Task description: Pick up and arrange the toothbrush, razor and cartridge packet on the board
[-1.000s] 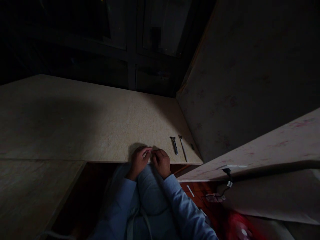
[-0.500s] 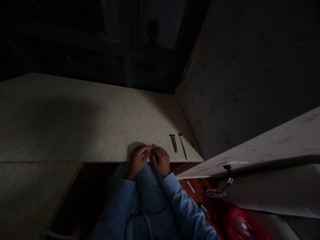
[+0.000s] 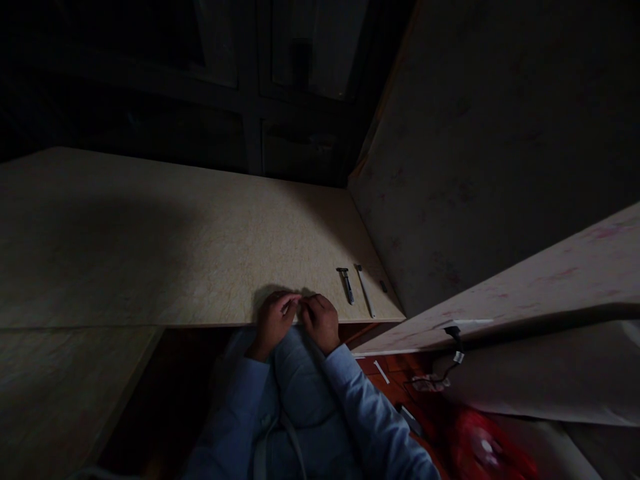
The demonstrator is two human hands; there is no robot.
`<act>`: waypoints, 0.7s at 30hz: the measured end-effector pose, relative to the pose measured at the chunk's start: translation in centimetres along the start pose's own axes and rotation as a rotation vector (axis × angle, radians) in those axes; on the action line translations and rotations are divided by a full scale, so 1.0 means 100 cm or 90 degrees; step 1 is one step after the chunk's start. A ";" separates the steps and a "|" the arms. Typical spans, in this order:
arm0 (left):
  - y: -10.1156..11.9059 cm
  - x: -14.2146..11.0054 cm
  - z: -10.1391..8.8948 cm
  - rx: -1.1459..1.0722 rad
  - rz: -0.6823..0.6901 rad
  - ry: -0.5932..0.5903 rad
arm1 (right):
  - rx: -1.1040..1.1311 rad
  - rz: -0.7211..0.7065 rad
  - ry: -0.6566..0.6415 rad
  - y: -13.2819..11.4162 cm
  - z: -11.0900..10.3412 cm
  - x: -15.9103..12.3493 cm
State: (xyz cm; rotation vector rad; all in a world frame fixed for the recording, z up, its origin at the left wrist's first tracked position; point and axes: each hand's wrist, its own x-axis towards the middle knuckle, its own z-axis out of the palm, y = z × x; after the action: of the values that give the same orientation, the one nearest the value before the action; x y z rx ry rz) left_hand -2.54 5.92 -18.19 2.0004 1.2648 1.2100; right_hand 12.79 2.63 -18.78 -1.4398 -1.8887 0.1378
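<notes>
At the front edge of the marbled tabletop (image 3: 225,253), my left hand (image 3: 273,323) is closed, its thumb and fingers pinched together. My right hand (image 3: 321,321) meets it fingertip to fingertip, also closed in a pinch. Whatever lies between the fingertips is too small and dark to make out. Just right of my right hand, a razor (image 3: 346,287) with a dark handle lies on the tabletop. Beside it rests a toothbrush (image 3: 365,291) with a pale handle and dark bristles. A small dark piece (image 3: 383,287) lies further right, near the wall.
A papered wall (image 3: 450,200) bounds the tabletop on the right, and a dark window (image 3: 300,133) stands behind it. Below on the right are a plugged-in cable (image 3: 457,343), a white strip (image 3: 381,372) on the floor and a red bag (image 3: 487,443).
The view has shifted slightly. Both hands keep the same pinched pose at the table edge, and the razor and toothbrush lie as before.
</notes>
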 end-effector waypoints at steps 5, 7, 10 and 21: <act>0.000 0.000 0.000 0.001 0.002 0.001 | 0.000 0.001 0.005 0.000 0.000 0.000; 0.000 0.000 0.001 0.002 -0.002 0.002 | -0.002 0.000 0.005 0.001 0.001 -0.001; 0.000 0.000 0.002 0.010 -0.003 0.006 | -0.006 -0.002 0.007 0.002 0.002 -0.001; -0.002 -0.001 0.001 0.001 0.008 0.004 | 0.002 -0.003 -0.002 0.002 0.000 -0.001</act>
State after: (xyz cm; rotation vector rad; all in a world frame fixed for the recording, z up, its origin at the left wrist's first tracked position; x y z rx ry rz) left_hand -2.51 5.94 -18.40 2.0100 1.2582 1.2230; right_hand 12.93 2.63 -18.89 -1.4328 -1.8933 0.1409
